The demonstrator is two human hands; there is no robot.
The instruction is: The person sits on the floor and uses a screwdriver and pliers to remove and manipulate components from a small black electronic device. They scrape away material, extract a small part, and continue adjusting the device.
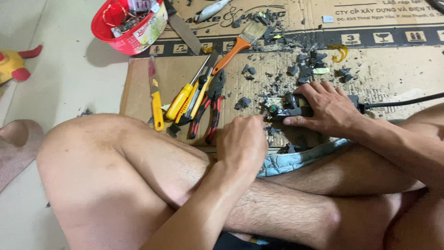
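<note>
Adapter (296, 109) lay on cardboard (397, 69) btwn both hands; pliers (208, 109) & screwdriver (185, 97) left of it, brush (238, 46) behind, bucket (127, 25) far left on floor.

Home floor: soft toy (11, 65), hand tools (194, 99).

A seated person's two bare forearms reach forward over crossed legs. The left hand (241, 139), seen from the back, is curled into a loose fist with its fingers tucked under. The right hand (323, 109) lies palm down just beside it, fingers (296, 121) spread and pressing downward.
</note>
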